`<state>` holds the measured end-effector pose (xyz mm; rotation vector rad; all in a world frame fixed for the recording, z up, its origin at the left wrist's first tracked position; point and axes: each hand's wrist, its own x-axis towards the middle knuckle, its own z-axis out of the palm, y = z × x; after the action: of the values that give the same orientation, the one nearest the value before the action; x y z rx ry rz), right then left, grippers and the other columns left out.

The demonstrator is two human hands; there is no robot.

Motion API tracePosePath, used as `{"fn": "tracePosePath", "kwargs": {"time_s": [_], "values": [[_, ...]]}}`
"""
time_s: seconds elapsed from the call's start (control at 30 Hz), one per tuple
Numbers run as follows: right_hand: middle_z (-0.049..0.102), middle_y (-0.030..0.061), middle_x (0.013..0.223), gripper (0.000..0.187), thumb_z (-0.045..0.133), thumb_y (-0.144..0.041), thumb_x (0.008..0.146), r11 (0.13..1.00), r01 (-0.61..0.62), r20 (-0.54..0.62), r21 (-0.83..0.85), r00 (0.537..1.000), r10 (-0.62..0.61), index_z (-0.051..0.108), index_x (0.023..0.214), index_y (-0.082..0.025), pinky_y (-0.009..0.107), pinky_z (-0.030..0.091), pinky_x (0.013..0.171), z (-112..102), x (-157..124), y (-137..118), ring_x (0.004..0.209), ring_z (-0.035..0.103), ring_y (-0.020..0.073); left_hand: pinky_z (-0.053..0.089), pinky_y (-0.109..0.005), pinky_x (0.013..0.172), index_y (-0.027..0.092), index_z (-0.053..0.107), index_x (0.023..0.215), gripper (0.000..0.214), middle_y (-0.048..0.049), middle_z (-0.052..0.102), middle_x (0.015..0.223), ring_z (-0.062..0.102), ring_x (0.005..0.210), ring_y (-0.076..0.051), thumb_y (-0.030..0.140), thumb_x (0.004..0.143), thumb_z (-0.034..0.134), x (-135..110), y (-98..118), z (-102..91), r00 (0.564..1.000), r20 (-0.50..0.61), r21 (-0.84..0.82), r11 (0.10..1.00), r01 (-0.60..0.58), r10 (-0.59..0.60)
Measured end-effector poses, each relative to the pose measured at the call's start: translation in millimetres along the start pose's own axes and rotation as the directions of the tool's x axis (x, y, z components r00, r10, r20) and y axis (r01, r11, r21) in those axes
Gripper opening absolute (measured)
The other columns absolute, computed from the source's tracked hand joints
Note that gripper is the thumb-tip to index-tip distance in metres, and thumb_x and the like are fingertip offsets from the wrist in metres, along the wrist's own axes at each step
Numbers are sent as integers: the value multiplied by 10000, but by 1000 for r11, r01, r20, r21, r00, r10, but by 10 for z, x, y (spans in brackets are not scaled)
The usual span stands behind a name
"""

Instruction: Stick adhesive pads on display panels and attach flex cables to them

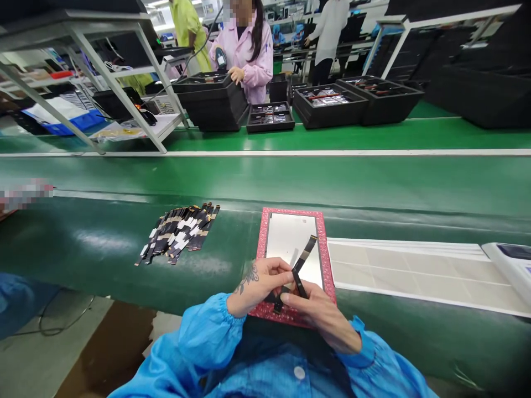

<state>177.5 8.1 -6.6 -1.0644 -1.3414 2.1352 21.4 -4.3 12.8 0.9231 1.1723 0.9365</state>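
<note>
A pink-framed panel [265, 232] with a pale grey face lies on the green belt in front of me. My left hand [257, 284] and my right hand [321, 315] meet over its near edge. Both pinch a thin black and brown flex cable [305, 254] that rises at an angle over the panel's face. To the left, a fanned pile of several similar flex cables [178, 232] lies on the belt.
White flat sheets [406, 268] lie to the right of the panel, with a white device [512, 265] beyond them. Across the belt stand black trays [327, 102], a metal rack [103, 66] and a person in a pink coat [249, 50].
</note>
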Motion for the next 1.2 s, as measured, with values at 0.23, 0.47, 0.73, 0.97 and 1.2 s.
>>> {"fn": "tracePosePath", "kwargs": {"time_s": [0.23,0.47,0.73,0.97,1.2], "values": [[605,92,997,230,512,-368,841,784,122,-94,-608,970,-224,643,887,-185,408,430,884,-369,119,-104,984,560,266,473,-337,778,180,723,994,291,-79,653,897,576,870,-203,346,944,489,-180,-486,-170,814,-68,753,565,-338,577],[555,91,992,136,495,-168,837,598,81,-68,-798,972,-223,568,726,-195,390,442,807,-347,328,-178,889,578,245,456,-305,669,177,684,1089,279,-73,600,862,536,793,-192,282,966,457,-330,-812,-28,714,63,941,196,-274,697],[526,45,901,209,504,-160,882,512,156,45,-845,974,-223,504,678,-202,338,460,750,-266,386,-158,812,568,190,450,-273,657,193,707,1009,268,-57,590,814,539,753,-171,247,968,447,-367,-797,-3,659,66,956,143,-258,749],[508,21,851,182,549,-155,868,481,188,107,-856,976,-192,537,691,-196,319,451,709,-272,367,-160,776,564,179,471,-278,746,205,692,1057,246,-58,618,885,552,838,-173,145,929,490,-446,-901,3,595,60,948,141,-285,801],[508,28,870,173,534,-138,876,464,176,114,-868,981,-160,559,712,-187,321,434,702,-231,345,-210,773,557,181,475,-283,735,221,699,1054,246,-57,620,872,558,827,-170,165,927,496,-460,-900,3,627,42,946,171,-275,778]]}}
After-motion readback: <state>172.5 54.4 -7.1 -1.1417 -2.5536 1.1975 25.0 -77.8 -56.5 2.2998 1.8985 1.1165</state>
